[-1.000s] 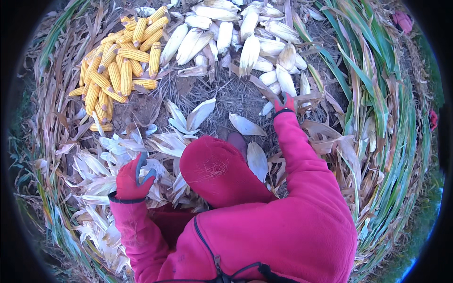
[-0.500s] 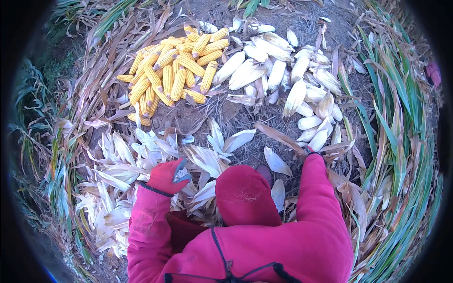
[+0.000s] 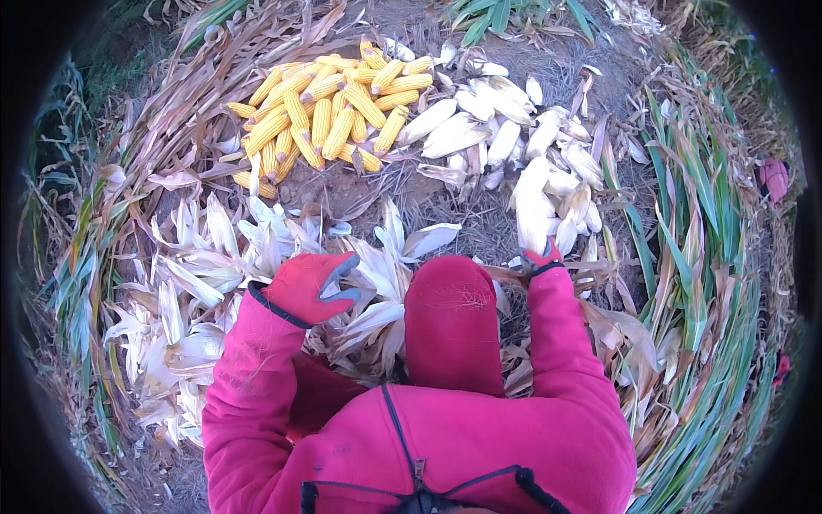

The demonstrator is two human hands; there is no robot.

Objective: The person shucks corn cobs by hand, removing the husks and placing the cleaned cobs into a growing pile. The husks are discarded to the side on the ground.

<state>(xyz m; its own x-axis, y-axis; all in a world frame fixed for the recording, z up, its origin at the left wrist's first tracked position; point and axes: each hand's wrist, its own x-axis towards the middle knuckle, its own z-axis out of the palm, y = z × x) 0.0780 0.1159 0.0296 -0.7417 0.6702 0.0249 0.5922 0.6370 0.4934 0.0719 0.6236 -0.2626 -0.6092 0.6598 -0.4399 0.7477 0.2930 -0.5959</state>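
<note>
My left hand (image 3: 310, 288), in a red glove with grey fingertips, hovers over the pale loose husks (image 3: 214, 283) with its fingers apart and nothing in it. My right hand (image 3: 541, 256), gloved the same way, reaches forward past my red-clad knee (image 3: 451, 319). It grips the lower end of a long unhusked corn ear (image 3: 531, 204) at the near edge of the pile of unhusked ears (image 3: 505, 137). My sleeve hides most of this hand. A heap of bare yellow cobs (image 3: 330, 116) lies beyond, at the upper left.
Dry brown stalks and leaves (image 3: 154, 146) ring the ground on the left. Green corn stalks (image 3: 711, 283) lie in a thick band on the right. A small red object (image 3: 775, 178) shows at the far right rim. Bare soil (image 3: 428, 193) separates the piles from my knee.
My left hand has risen from the husks toward my knee. My right hand stayed at the unhusked pile and now holds one long ear. The view has tilted, so the piles sit further left.
</note>
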